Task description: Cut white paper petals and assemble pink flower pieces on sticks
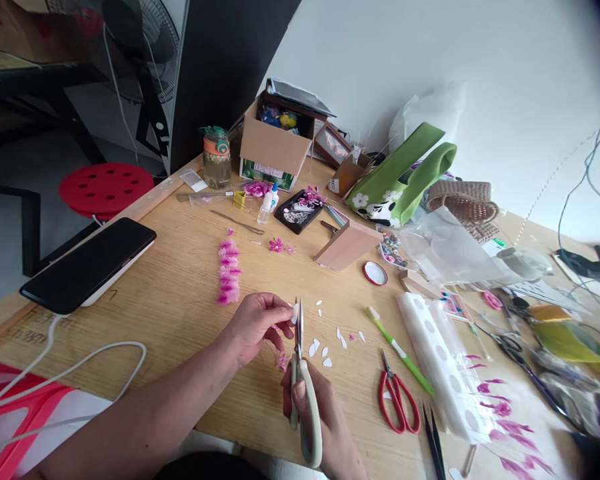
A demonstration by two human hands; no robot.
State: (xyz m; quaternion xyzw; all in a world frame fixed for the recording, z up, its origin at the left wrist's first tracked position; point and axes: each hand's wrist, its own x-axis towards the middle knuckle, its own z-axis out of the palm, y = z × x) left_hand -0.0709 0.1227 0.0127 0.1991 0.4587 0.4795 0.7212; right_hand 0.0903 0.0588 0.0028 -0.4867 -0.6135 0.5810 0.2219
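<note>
My left hand point(260, 323) pinches a small white piece point(295, 313) between thumb and fingertips, above the wooden table. Pale-handled scissors point(307, 413) are in my right hand point(325, 417), their blades pointing away from me and close beside the white piece. Whether the blades touch it, I cannot tell. Several small white petal-shaped cutouts point(327, 362) lie on the wood just right of the blades. Pink bits point(281, 360) show below my left hand, partly hidden by it. Farther off lies a fluffy pink strip point(229, 272).
To the right lie red-handled scissors point(399, 402), a green toothbrush point(399, 350), black tweezers point(433, 440) and a roll of clear plastic point(443, 367). A black phone-like device point(90, 263) with a white cable is at left. Behind stand a glue bottle point(268, 203), cardboard box point(277, 143) and green bag point(403, 180).
</note>
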